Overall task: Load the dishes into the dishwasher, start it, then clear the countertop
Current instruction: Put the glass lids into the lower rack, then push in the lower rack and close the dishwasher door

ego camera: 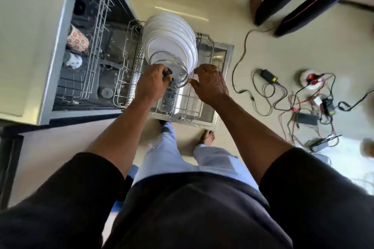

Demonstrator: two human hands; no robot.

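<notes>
Over the pulled-out lower rack (122, 86), the left hand (151, 84) grips a glass lid (178, 69) by its knob, just beside the standing plates (172, 40). The right hand (210, 82) curls at the lid's rim, though whether it pinches the rim is unclear. Loading looks well along; starting the machine and clearing the countertop are still to do. No writing can be read.

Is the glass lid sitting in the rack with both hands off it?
No, the left hand grips the glass lid by its black knob, over the lower rack.
</notes>
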